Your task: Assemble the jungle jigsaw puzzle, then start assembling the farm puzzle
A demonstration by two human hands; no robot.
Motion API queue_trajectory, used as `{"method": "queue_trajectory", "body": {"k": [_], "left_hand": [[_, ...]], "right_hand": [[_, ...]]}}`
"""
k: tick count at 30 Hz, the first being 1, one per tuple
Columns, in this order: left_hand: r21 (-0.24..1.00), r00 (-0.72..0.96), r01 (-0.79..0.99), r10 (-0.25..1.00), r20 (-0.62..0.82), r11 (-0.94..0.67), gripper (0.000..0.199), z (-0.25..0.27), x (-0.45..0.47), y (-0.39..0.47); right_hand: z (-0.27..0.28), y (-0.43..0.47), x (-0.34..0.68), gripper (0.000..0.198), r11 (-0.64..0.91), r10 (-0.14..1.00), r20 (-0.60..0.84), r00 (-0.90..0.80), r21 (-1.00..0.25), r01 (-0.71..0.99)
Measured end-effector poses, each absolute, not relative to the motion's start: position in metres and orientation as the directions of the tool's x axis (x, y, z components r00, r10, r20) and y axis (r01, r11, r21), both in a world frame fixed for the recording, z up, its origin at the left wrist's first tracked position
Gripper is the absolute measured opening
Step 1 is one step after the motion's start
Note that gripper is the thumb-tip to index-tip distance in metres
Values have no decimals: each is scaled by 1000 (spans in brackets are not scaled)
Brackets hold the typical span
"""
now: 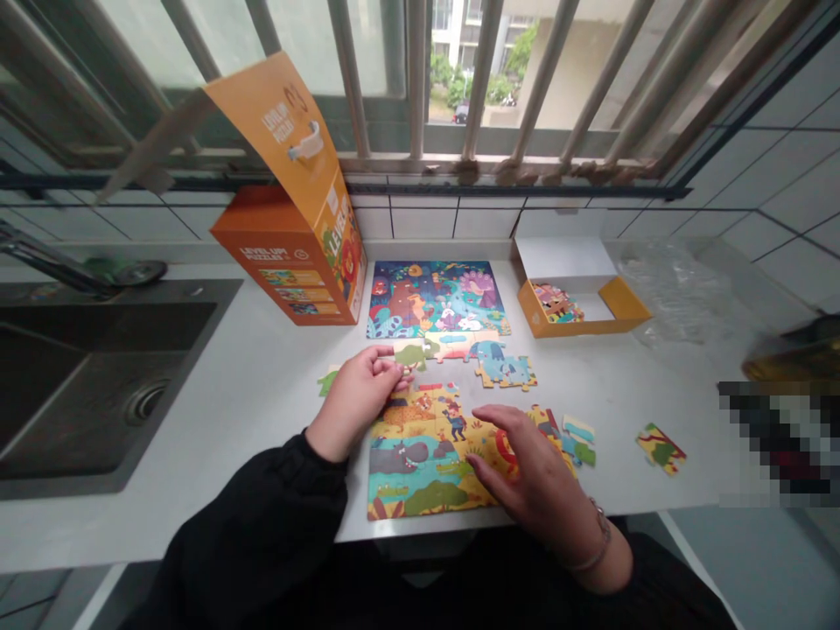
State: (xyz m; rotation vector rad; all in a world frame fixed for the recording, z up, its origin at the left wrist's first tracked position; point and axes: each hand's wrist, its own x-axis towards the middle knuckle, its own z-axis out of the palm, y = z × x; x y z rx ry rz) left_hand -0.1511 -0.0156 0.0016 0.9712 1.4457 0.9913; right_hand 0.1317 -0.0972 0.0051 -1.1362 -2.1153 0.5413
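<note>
Taking the animal puzzle [420, 477] as the clock's centre, the step in hand looks like joining pieces of its upper part: the left hand [360, 394], at 11 o'clock, has thumb and fingertips pinched on a green puzzle piece [411, 355], which lies near 12 at the end of the elephant strip [489, 352]; whether their tabs are locked I cannot tell. The right hand [525, 455], at 3 o'clock, has thumb and fingers spread apart with nothing between them, over the puzzle's lion side; contact there is unclear. The next move seems to call for lining up knob and socket, then pressing flat without nudging the strip. Room is tight at 12, where the strip sits close against the night puzzle [438, 302], and at 6, where the animal puzzle nears the front edge of the counter [276, 411]. Broader counter stretches toward 9, before the sink [227, 306], and at 3, around a loose piece [661, 451]
</note>
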Motion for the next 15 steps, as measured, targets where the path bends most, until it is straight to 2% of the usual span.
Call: {"method": "queue_trajectory", "body": {"k": [4, 9, 15], "left_hand": [[936, -105, 133, 943, -314, 327, 35, -7, -152, 29], [913, -87, 210, 937, -339, 350, 30, -12, -149, 43], [887, -77, 317, 941, -329, 336, 36, -12, -151, 40]], "right_hand": [[11, -95, 129, 45, 558, 828, 364, -427, -617, 554], [21, -84, 135, 40, 567, 819, 343, -459, -599, 565], [29, -26, 154, 33, 620, 783, 324, -531, -463, 633]]}}
